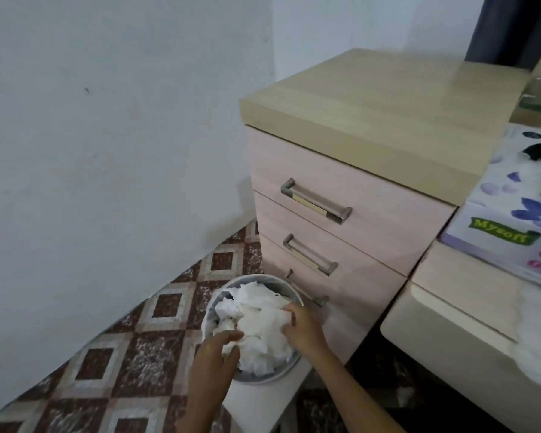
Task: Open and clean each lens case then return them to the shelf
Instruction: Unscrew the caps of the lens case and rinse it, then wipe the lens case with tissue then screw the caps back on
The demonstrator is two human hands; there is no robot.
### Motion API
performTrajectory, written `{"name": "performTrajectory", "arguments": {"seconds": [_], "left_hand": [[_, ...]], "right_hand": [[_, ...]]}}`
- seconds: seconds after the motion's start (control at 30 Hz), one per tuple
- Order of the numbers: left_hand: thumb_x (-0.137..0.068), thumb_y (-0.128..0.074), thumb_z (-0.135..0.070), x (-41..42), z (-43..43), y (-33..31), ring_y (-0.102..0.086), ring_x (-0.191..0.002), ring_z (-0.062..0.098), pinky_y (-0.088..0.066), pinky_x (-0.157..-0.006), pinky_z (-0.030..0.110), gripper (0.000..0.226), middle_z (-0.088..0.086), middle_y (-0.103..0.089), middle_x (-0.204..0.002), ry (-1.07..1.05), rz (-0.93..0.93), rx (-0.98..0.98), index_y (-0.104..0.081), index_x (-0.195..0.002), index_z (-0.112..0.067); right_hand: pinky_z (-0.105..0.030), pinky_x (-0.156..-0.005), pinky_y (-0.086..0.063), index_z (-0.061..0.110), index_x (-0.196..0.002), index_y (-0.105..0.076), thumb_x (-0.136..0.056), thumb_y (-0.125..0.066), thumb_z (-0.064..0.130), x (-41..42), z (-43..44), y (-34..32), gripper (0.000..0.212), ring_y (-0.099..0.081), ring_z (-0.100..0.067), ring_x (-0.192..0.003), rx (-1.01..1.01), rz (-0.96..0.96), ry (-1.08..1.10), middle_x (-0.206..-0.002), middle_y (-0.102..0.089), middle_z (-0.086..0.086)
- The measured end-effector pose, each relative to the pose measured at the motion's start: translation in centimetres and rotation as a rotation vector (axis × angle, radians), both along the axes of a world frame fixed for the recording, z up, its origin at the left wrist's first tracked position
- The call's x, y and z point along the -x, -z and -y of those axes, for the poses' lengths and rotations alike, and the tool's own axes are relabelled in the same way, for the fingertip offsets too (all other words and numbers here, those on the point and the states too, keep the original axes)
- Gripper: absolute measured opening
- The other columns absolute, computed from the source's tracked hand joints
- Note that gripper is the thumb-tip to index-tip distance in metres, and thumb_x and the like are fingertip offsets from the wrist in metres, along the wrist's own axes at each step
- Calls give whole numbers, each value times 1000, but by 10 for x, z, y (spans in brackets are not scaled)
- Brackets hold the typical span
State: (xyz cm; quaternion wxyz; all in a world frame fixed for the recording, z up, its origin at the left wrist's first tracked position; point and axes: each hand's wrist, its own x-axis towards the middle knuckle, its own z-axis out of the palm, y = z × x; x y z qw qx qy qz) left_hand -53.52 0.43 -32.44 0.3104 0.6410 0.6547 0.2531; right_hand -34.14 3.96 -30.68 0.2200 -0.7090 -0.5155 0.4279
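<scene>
Hands point(214, 348) point(300, 326) clutch tissues point(260, 320) that hide the bin point(272, 375) interior.

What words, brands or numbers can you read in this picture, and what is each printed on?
"Mysoft": green label on the side of the tissue box.
Small pink marks beside that label and a dark round mark on the box top: too blurred to read.
No other text shows.

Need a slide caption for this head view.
Left hand and right hand grip crumpled tissues in a bin beside the drawers.
</scene>
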Motion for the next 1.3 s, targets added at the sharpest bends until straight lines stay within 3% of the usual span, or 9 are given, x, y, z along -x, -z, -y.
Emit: {"name": "performTrajectory", "arguments": {"seconds": [0.1, 0.3, 0.43, 0.53, 0.67, 0.83, 1.0, 1.13, 1.3], "left_hand": [[-87, -61, -12, -1, 4, 4, -64, -73, -1, -52, -70, 29, 26, -13, -67, -94, -2, 14, 26, -65, -99, -35], [-86, -61, -10, 0, 10, 9, -65, -87, 13, -53, -76, 38, 31, -10, -67, -99, -5, 45, 49, -63, -97, -39], [-86, -62, -8, 0, 11, 3, -64, -86, 12, -50, -73, 31, 29, -9, -68, -95, 7, 40, 24, -66, -99, -34], [-85, -64, -6, -4, 13, -11, -61, -85, 6, -42, -67, 16, 34, -14, -65, -93, 17, 37, -16, -64, -94, -38], [-80, -62, -25, -14, 13, -33, -58, -89, 0, -43, -73, 18, 32, -26, -64, -95, 52, 61, -106, -61, -98, -52], [-85, -67, -6, -46, 1, -84, -50, -101, -18, -43, -84, 15, 42, -44, -50, -111, 212, 22, -204, -60, -95, -46], [-84, -69, -10, -81, -6, -143, -62, -91, -2, -46, -75, 20, 37, -30, -66, -96, 295, 1, -293, -62, -94, -46], [-84, -69, -12, -113, 0, -197, -63, -86, -5, -45, -75, 10, 28, -32, -65, -95, 364, 27, -392, -67, -94, -38], [-87, -65, -9, -168, 17, -257, -66, -77, -1, -50, -73, 17, 31, -23, -70, -77, 605, -1, -375, -69, -85, -40]], "right_hand": [[-28, -92, -47, 20, -123, -54, -81, -68, 13, -5, 6, -2, 44, -53, -17, -112, -132, 122, -21, -125, -55, 1], [-28, -103, -36, 27, -136, -38, -82, -70, 34, -1, 12, -7, 63, -33, -16, -133, -352, 401, -244, -143, -36, 2], [-29, -102, -37, 27, -139, -36, -84, -67, 37, 1, 20, -11, 64, -32, -17, -132, -409, 427, -286, -143, -35, 1], [-30, -103, -37, 25, -138, -40, -88, -63, 33, -6, 26, -22, 56, -36, -17, -131, -485, 392, -283, -141, -39, 1], [-22, -102, -37, 29, -129, -43, -90, -57, 29, -20, 33, -52, 42, -39, -7, -125, -490, 296, -258, -136, -41, 10], [-24, -91, -41, 22, -120, -56, -91, -57, 25, -41, 43, -104, 30, -53, -13, -112, -291, 235, -349, -127, -53, 4], [-25, -87, -39, 10, -123, -59, -90, -55, 21, -64, 66, -159, 35, -56, -24, -112, -251, 192, -432, -124, -59, -8], [-35, -81, -51, 4, -105, -69, -89, -57, 20, -96, 92, -221, 26, -62, -28, -92, -287, 148, -434, -102, -67, -14], [-36, -69, -58, 3, -101, -70, -90, -57, 18, -161, 132, -283, 23, -67, -27, -79, -280, 64, -371, -88, -68, -12]]}}
